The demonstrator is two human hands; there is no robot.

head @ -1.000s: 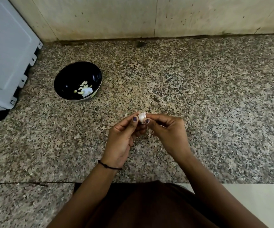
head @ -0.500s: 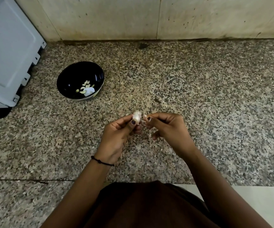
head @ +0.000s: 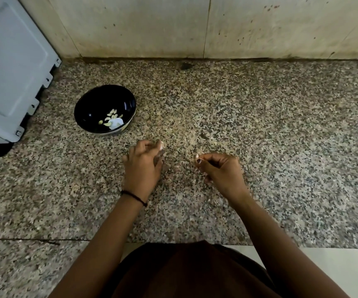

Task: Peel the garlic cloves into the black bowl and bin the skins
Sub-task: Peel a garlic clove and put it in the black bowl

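Observation:
My left hand (head: 142,166) holds a pale garlic clove (head: 161,145) at its fingertips, just right of and below the black bowl (head: 92,104). Inside the bowl lie several peeled cloves (head: 112,117) and a white patch. My right hand (head: 221,171) is apart from the left, to its right, and pinches a small bit of white skin (head: 197,156) between thumb and forefinger. Both hands hover low over the speckled granite counter (head: 259,125).
A grey-white appliance (head: 12,67) stands at the far left, close to the bowl. A stained tiled wall (head: 195,26) closes the back of the counter. The counter's front edge and a pale cabinet front (head: 335,269) lie near my body.
The hands were together on one clove; now they have pulled apart. The left hand has moved left toward the bowl with the clove, and the right holds a bit of skin.

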